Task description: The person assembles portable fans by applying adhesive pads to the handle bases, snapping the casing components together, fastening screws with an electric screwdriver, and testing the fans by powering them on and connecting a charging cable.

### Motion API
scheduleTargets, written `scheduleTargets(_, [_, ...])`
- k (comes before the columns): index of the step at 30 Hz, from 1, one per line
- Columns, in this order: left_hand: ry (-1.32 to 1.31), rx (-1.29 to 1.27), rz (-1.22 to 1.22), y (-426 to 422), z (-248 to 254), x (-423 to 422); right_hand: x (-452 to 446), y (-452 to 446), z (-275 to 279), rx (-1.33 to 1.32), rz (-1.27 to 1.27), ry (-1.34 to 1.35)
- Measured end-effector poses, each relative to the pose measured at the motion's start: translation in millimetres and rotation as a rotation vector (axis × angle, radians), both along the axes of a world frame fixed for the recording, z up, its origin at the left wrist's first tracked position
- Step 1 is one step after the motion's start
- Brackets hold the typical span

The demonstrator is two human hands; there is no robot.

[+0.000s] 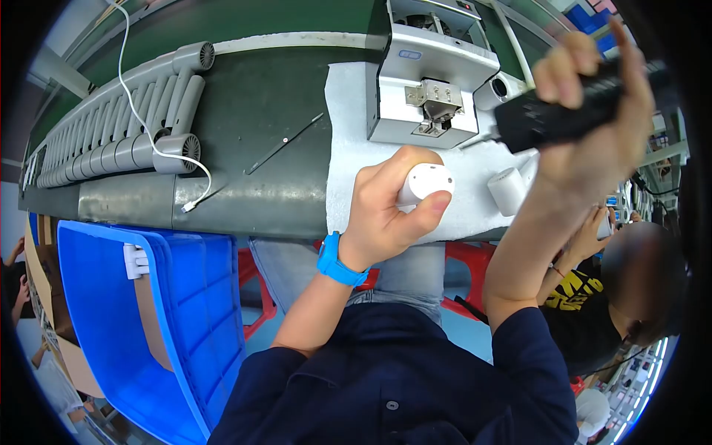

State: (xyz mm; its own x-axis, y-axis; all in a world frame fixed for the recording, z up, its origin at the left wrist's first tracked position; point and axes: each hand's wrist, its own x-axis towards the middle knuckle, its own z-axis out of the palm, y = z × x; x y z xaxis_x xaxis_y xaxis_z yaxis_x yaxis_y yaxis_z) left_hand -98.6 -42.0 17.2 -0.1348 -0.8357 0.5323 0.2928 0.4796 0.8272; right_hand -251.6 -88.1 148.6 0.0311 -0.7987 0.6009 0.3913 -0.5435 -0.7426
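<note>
My left hand [374, 208], with a blue watch on its wrist, is closed around a small white cylindrical part [424, 182]. The end face of the part points up and shows small dark holes. Raised at the right, my right hand [593, 111] grips a black electric screwdriver [552, 111]. Its thin bit points left, over the pad close to the screw feeder [437, 81]. Between bit and white part there is a gap. More white cylindrical parts [506, 191] stand on the white foam pad [348, 148], beside my right forearm.
Grey cylindrical parts [111, 122] lie in rows at the left, with a white USB cable [131, 96] across them. A thin metal rod [285, 142] lies on the dark mat. Below the bench edge stands a blue bin [200, 311]. Another person [586, 297] sits at the right.
</note>
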Motion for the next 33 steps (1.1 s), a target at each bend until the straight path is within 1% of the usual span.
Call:
scheduleTargets(2, [-0.014, -0.003, 0.004, -0.2, 1.2, -0.1, 0.8, 15.9, 20.4, -0.051, 0.133, -0.022])
scheduleTargets(4, [-0.038, -0.025, 0.023, -0.3, 2.5, -1.1, 3.7, 21.8, 16.5, -0.039, 0.134, -0.257])
scheduleTargets(6, [-0.045, -0.025, 0.022, -0.1, 3.2, -1.5, 0.7, 23.3, 19.0, 0.018, 0.185, -0.3])
scheduleTargets(9, [-0.05, -0.022, 0.024, 0.3, 4.0, -1.6, 26.4, 28.0, 16.3, -0.06, 0.171, -0.27])
scheduleTargets(10, [-0.049, -0.017, 0.027, 0.6, 3.6, -1.5, 25.5, 26.4, 15.9, -0.059, 0.186, -0.186])
scheduleTargets(13, [-0.054, -0.022, 0.035, 0.8, 3.5, -1.2, 23.6, 21.4, 11.1, -0.065, 0.133, -0.093])
scheduleTargets(17, [-0.048, -0.029, 0.032, 0.5, 2.4, -0.6, 9.3, 12.9, 9.4, -0.027, 0.158, -0.03])
scheduleTargets(19, [0.032, 0.047, -0.002, 1.3, 2.2, 1.7, 6.0, 11.6, 8.0, -0.004, 0.085, -0.086])
scheduleTargets(20, [0.032, 0.045, -0.006, 1.2, 2.8, 0.7, 2.8, 11.0, 7.1, 0.024, 0.099, -0.142])
scheduleTargets(21, [0.077, 0.055, -0.013, 1.2, 4.2, -0.6, -0.9, 10.0, 5.5, 0.022, 0.096, -0.141])
scheduleTargets(23, [0.122, 0.063, -0.021, 0.5, 8.9, -1.1, -8.1, 7.3, 2.5, 0.068, 0.108, -0.255])
scheduleTargets(25, [-0.001, 0.065, -0.15, -0.2, 15.7, 1.3, -12.1, 5.3, 2.0, 0.078, 0.096, -0.252])
scheduleTargets(26, [-0.001, 0.063, -0.151, -0.8, 17.1, 0.9, -13.9, 4.2, 2.1, 0.093, 0.126, -0.28])
scheduleTargets(28, [-0.022, -0.019, -0.151, -1.8, 19.7, 0.1, -15.1, 4.1, 3.0, 0.107, 0.155, -0.309])
scheduleTargets(31, [-0.026, 0.045, -0.147, 2.6, 32.3, 4.2, -14.0, 5.5, 5.1, 0.09, 0.148, -0.32])
scheduleTargets(33, [-0.016, 0.038, -0.14, -0.7, 36.6, 6.6, -14.4, 7.5, 7.0, 0.093, 0.145, -0.342])
